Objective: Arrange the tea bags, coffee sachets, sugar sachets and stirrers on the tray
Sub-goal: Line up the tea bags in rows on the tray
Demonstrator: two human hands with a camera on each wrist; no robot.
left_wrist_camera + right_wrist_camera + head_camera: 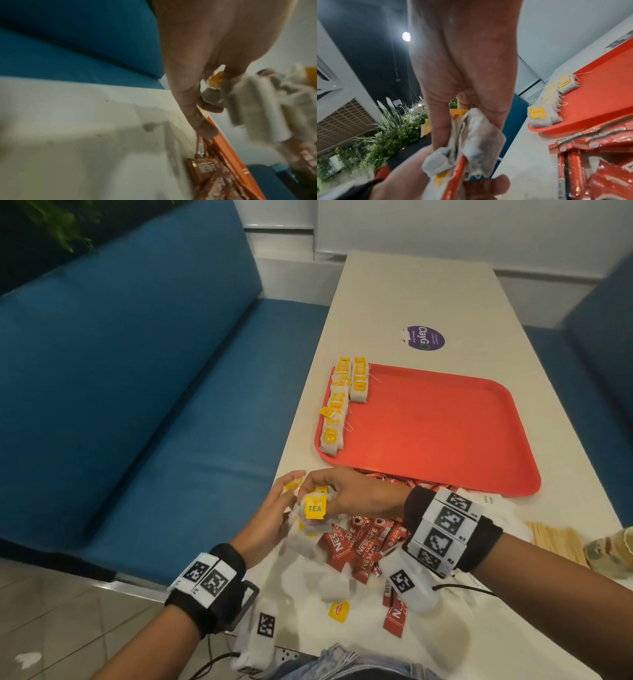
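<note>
Both hands, right hand (346,494) and left hand (270,518), gripped a clump of yellow-tagged paper tea bags (313,517) near the red plastic tray (445,433), probably untangling strings before placing them.

head view overhead, wrist views close

The tray (445,422) is seen as smooth red plastic with a dull sheen. The tea bags (334,419) are made of matt, porous paper with yellow card tags. The coffee sachets (363,546) are glossy, crinkled foil. The stirrers (555,537) look like pale bare wood.
</note>
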